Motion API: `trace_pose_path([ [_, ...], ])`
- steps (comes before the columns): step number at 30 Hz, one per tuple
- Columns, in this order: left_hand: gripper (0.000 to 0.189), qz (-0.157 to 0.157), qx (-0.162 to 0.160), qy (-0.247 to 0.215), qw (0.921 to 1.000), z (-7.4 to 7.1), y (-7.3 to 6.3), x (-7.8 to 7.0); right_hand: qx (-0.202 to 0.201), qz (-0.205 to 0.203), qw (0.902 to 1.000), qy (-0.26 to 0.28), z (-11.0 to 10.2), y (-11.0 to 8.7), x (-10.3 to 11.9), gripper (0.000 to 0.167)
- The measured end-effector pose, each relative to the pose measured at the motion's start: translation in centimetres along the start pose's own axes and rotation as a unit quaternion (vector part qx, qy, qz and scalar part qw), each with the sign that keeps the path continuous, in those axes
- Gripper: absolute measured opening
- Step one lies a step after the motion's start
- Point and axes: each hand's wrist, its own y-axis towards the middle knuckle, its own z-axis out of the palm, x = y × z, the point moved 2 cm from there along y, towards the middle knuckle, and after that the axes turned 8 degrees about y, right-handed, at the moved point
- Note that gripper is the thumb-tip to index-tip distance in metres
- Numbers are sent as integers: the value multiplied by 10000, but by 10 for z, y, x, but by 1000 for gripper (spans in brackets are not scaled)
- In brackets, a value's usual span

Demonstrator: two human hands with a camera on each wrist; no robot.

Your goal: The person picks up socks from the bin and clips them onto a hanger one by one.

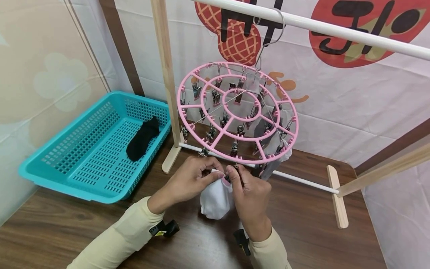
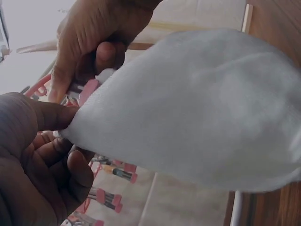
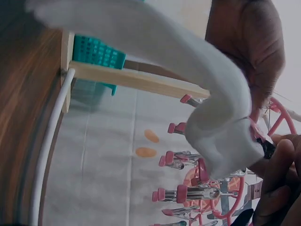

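A white sock (image 1: 215, 200) hangs between the two hands, below the front edge of a round pink clip hanger (image 1: 191, 106). My left hand (image 1: 188, 179) pinches the sock's top edge between thumb and fingers. Beside it, my right hand (image 1: 252, 198) grips a metal clip with pink tips (image 2: 88, 92), whose tips are right at the sock's opening. In the right wrist view the sock (image 3: 221, 94) drapes away, bent near its opening. The clip is partly hidden by the right fingers.
More metal clips (image 1: 234, 148) dangle from the hanger, which hooks onto a white rail (image 1: 312, 24) on a wooden stand (image 1: 164, 67). Pale and grey cloth pieces (image 1: 268, 170) hang at its right side. A turquoise basket (image 1: 74, 186) at left holds a black sock (image 1: 143, 139).
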Motion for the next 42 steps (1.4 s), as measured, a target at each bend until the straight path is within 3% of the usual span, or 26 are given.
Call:
trace_pose_path([
  [4, 2, -146, 49, -217, 9996, -1, -1, 0, -61, -432, 9984, -351, 3, -1, 1, 40],
  [9, 7, -246, 159, -315, 9991, -3, 1, 2, 24, -472, 9988, -129, 6, -2, -3, 43],
  [13, 7, -273, 121, -184, 9994, -4, 0, 4, 213, -43, 9988, 435, 6, -3, -8, 43],
  [17, 8, -243, 122, -136, 9995, -4, -2, 4, 277, 583, 9917, 1115, 5, -4, -12, 32],
  [20, 10, -256, 176, -84, 9995, -5, -3, 3, 206, 767, 9876, 1355, 4, -4, -14, 25],
  [26, 9, -289, 391, 33, 9988, -10, -8, 4, 36, 800, 9870, 1395, 2, -3, -14, 19],
  [33, 6, -107, 622, 43, 9980, -17, -15, 6, -223, 848, 9911, 1000, -2, -2, -16, 15],
  [42, 4, -315, 513, 310, 9977, -31, -21, 10, -763, 1271, 9836, 1027, -5, -1, -16, 33],
])
